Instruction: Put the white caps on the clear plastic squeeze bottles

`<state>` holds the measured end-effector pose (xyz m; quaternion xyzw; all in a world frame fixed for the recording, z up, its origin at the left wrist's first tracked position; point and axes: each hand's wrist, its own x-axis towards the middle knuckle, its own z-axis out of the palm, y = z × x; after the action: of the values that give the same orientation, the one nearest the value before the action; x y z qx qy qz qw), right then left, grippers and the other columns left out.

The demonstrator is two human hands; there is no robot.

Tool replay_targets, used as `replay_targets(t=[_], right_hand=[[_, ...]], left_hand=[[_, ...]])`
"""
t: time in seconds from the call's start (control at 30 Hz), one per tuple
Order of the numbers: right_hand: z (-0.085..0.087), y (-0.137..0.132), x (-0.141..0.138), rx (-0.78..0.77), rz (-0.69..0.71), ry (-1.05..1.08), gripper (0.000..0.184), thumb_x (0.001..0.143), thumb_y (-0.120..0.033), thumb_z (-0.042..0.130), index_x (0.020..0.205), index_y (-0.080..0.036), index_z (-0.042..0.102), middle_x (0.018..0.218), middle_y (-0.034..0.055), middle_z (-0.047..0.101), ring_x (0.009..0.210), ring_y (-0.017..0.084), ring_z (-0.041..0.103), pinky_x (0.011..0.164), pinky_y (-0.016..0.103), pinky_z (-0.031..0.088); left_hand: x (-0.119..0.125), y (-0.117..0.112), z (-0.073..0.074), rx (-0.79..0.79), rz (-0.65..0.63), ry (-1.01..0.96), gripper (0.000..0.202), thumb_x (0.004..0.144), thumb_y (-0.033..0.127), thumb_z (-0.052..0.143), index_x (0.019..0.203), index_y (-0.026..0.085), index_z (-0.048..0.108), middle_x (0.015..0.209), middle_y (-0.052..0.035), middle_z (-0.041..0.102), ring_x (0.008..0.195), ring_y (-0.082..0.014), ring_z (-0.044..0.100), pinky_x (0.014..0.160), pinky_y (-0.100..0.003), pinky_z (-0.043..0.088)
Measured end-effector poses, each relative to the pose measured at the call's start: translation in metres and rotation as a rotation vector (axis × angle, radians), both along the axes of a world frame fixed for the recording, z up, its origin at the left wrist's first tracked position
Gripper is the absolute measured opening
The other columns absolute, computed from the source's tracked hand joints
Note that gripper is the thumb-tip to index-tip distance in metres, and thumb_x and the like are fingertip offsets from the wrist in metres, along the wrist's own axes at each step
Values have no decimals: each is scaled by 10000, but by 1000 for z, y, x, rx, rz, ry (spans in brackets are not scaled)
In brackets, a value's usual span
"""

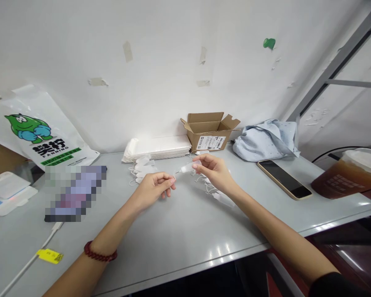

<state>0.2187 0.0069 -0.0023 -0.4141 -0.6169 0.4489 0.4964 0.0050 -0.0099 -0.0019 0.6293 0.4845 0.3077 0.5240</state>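
Observation:
Between the thumb and fingers of my right hand is a small translucent white tag-like piece with a thin string at its left end. My left hand is closed in a pinch just left of it, at the string's end; the string is too fine to follow fully. Left of my hands lies a bunch of similar white pieces with string loops. More such pieces lie under and beside my right forearm, partly hidden by it.
Behind my hands are a stack of white flat packs and an open cardboard box. A light blue cloth bag, a phone and a drink cup stand right. Left are a blurred device, a cable and a printed bag.

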Motion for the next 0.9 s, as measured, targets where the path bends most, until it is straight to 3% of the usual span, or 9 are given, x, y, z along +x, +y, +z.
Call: replay_targets(t=[0.2,0.9], right_hand=[[2,-2,-1,-26,10,-11,316,710,-424,703,873,-168,617,686,-7,553,609,112,527,585,270,449],[3,-2,0,-18,21,-73,310,723,-419,689,882,-158,642,678,0,580,593,112,539,576,266,448]], left_hand=[[-1,-1,0,-39,42,-154,238,794,400,616,788,162,626,697,8,612,570,-92,521,567,-234,422],[0,-2,4,-51,39,-181,218,781,378,629,756,161,630,695,5,613,566,-100,513,576,-245,415]])
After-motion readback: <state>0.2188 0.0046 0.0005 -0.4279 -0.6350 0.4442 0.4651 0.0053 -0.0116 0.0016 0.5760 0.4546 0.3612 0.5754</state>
